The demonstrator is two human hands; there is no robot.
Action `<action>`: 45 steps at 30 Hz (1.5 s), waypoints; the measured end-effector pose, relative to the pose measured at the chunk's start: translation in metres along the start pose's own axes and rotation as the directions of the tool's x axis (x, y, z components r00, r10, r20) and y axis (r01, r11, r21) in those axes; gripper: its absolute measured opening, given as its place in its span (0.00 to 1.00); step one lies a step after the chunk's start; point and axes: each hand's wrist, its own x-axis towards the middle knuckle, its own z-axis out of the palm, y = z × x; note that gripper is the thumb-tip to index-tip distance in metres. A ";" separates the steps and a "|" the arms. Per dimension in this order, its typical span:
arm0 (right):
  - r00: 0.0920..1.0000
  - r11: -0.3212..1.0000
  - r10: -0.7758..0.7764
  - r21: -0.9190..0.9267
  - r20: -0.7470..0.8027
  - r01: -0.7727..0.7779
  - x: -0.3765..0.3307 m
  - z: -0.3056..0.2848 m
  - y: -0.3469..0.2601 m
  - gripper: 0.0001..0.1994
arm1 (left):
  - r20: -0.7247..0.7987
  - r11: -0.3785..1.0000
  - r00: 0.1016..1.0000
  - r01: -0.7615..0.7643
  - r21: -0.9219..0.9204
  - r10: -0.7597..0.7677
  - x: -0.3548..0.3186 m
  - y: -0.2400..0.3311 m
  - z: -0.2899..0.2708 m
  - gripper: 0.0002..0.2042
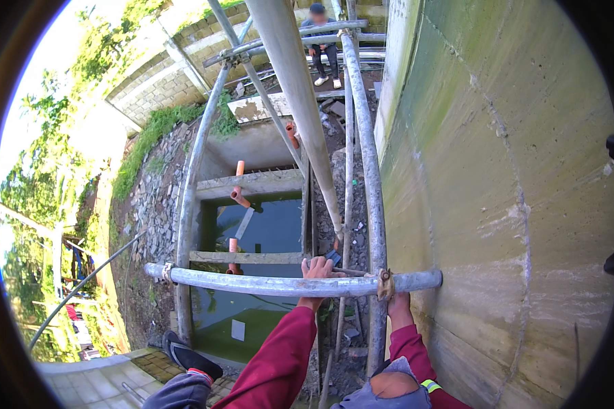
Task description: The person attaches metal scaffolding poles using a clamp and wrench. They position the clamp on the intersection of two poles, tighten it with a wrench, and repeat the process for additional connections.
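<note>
A rough, green-stained concrete wall [498,170] filled the 3 o'clock side. Smooth grey round scaffold tubes ran up toward 12, and a horizontal steel tube [280,283] crossed at 6 o'clock. The left hand [316,268] had its fingers [311,261] curled over that tube. The right hand [397,303] sat under a rusty clamp [385,284]; its grip I could not tell.

Horizontal grey scaffold pipe [266,283], rusty clamp [385,284]

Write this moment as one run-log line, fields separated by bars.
left hand grips horizontal scaffold tube | right hand below tube beside coupler | concrete wall at right | stagnant water below
</note>
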 end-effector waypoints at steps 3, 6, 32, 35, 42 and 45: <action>0.999 1.000 -0.008 -0.017 -0.037 0.007 0.000 0.008 0.013 0.21 | -0.018 0.998 1.000 0.011 -0.058 -0.012 -0.029 -0.020 0.013 0.16; 1.000 1.000 0.012 -0.017 0.026 -0.012 0.006 0.000 0.020 0.22 | -0.063 0.982 0.992 0.095 -0.161 -0.106 -0.082 -0.003 0.025 0.20; 0.997 0.999 0.005 -0.038 -0.074 -0.007 0.014 -0.024 0.013 0.22 | 0.054 0.997 0.996 -0.072 -0.025 0.073 -0.001 -0.008 0.007 0.13; 0.995 0.999 -0.008 -0.036 -0.100 0.005 0.012 -0.017 0.017 0.22 | 0.002 0.995 0.997 -0.075 -0.066 0.076 -0.011 -0.011 0.006 0.10; 0.989 0.994 -0.029 -0.113 -0.147 0.012 0.005 -0.016 0.014 0.19 | 0.017 0.864 0.908 0.404 -0.300 -0.418 -0.104 0.076 0.012 0.12; 0.967 0.991 -0.048 -0.134 -0.250 0.014 0.013 -0.016 0.020 0.19 | 0.333 0.681 0.765 0.644 -0.349 -0.552 -0.133 0.102 0.021 0.16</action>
